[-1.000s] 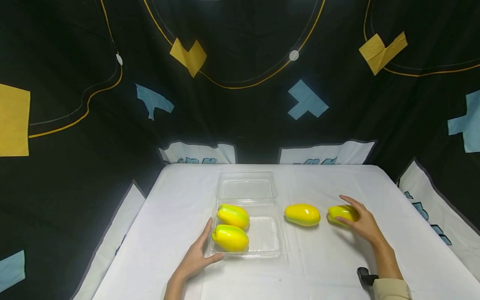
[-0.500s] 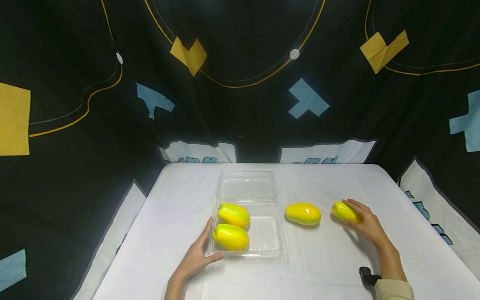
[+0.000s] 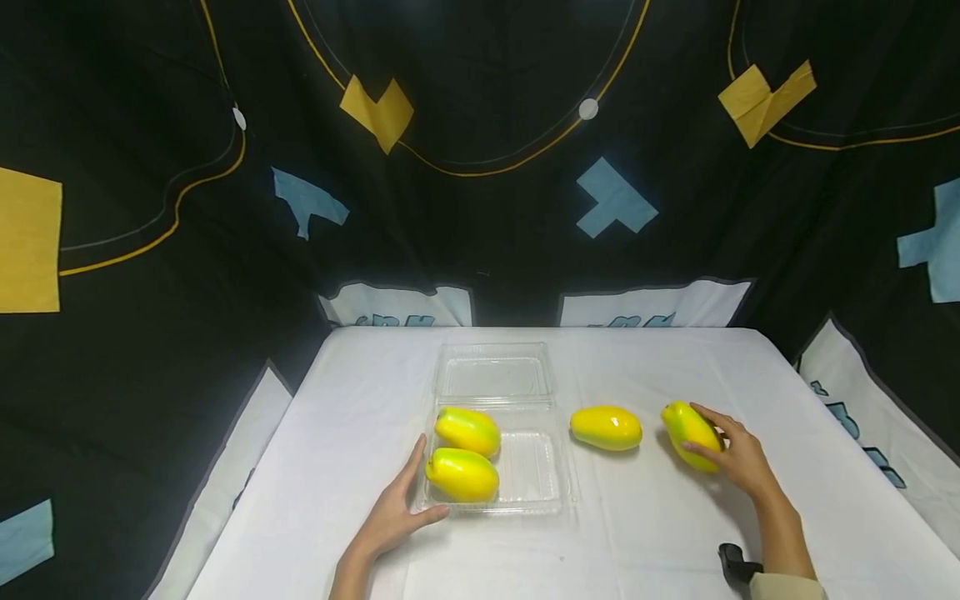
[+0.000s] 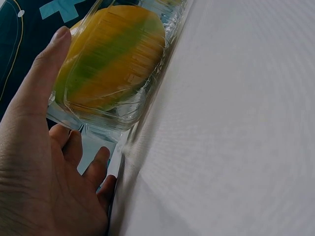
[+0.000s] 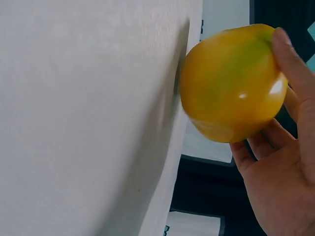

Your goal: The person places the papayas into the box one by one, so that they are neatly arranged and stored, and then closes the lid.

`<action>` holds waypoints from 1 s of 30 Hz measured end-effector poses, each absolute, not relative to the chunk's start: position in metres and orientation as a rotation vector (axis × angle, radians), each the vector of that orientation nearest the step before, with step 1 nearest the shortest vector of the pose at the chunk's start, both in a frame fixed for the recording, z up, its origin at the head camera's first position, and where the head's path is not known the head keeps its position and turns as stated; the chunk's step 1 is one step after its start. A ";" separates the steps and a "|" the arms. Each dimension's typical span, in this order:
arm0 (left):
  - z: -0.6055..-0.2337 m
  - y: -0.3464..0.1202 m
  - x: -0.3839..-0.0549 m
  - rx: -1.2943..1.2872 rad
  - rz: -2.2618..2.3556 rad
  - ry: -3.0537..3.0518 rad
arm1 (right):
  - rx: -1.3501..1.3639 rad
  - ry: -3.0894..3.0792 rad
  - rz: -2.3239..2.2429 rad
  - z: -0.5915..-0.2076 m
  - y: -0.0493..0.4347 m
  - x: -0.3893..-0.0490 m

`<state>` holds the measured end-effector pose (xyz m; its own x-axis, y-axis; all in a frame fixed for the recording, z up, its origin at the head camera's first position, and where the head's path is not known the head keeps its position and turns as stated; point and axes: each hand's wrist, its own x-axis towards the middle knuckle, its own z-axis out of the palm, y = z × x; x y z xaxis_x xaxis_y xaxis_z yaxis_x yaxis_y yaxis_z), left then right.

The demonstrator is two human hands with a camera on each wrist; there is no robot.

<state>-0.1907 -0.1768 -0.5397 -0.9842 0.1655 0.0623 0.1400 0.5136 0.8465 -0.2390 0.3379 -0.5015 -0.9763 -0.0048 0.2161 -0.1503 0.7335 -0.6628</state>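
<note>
Our right grip (image 3: pixel 738 458) pinches a yellow-green fruit (image 3: pixel 686 437) well right of the clear container (image 3: pixel 531 473); its glossy, rounded surface could slip if our hold loosens. Our left grip (image 3: pixel 392 515), spread beside the container, might nudge it askew.

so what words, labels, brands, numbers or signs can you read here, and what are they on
Nothing reads clearly.
Back left white panel: blue letter-like marks, cut off at the bottom, unreadable.
Back right white panel: similar blue marks, also cut off, unreadable.
Right side white panel: slanted blue marks, unreadable.
Left side white panel: only a sliver of blue, unreadable.
Yellow-green fruits and clear container: no lettering visible.
</note>
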 end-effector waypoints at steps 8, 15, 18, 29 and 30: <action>-0.543 -0.177 -0.192 0.273 1.497 2.724 | 0.158 -2.666 1.068 -0.493 0.317 -0.231; -0.543 -0.177 -0.192 0.255 1.494 2.727 | 0.248 -2.532 1.110 -0.489 0.294 -0.232; -0.543 -0.177 -0.192 0.240 1.504 2.714 | 0.261 -2.489 1.116 -0.479 0.276 -0.232; -0.543 -0.177 -0.191 0.232 1.499 2.731 | 0.583 -2.365 1.123 -0.443 0.211 -0.246; -0.542 -0.176 -0.191 0.228 1.501 2.725 | 0.600 -2.362 1.118 -0.442 0.207 -0.248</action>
